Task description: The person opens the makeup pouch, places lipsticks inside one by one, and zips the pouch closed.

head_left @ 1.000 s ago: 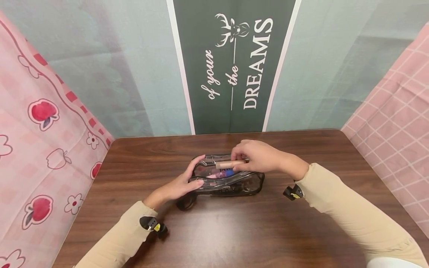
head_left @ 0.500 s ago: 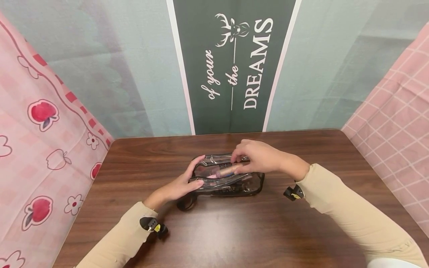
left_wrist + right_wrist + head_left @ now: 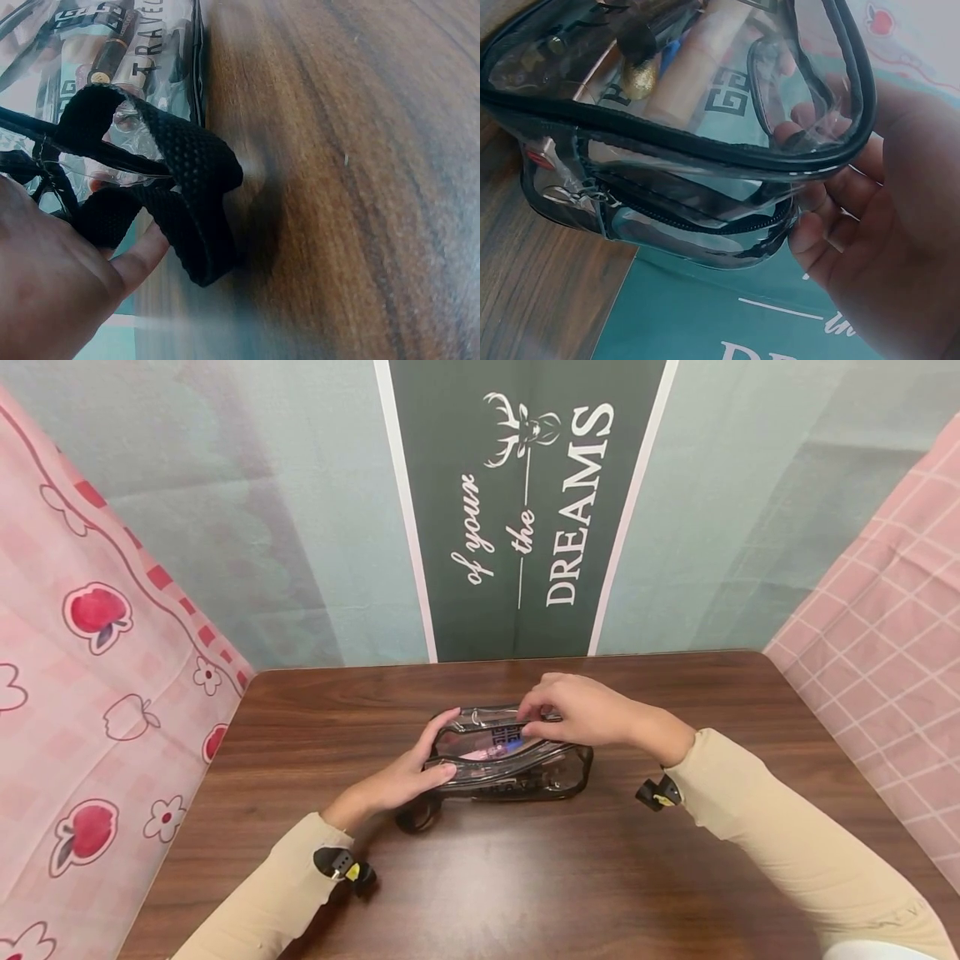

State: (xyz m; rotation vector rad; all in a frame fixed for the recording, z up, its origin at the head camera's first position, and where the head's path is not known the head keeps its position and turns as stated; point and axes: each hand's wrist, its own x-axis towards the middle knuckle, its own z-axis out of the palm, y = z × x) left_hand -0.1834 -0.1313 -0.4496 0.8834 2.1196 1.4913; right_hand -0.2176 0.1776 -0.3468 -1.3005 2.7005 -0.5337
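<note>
My left hand [image 3: 397,774] grips the left end of a clear zip pouch [image 3: 525,781] with black edging, thumb on the near rim and fingers on the far one. A black strap loop [image 3: 199,161] hangs by that hand. At the pouch's opening, my right hand [image 3: 581,710] has loosely bent fingers about the right end of the far rim, partly seen through the plastic. Nothing shows between its thumb and fingertips. A long beige cosmetic tube [image 3: 697,64] lies inside the pouch, and a pink and blue item [image 3: 491,750] shows through the opening.
Other items in the pouch include a black tube with a gold band [image 3: 112,56]. The pouch sits near the back of a brown wood table [image 3: 480,877]. Printed cloth hangs behind it, and pink curtains [image 3: 97,710] close both sides.
The beige tube, held over the opening by my right hand, has gone down into the pouch and left the fingertips. The left hand and the pouch have hardly moved.
</note>
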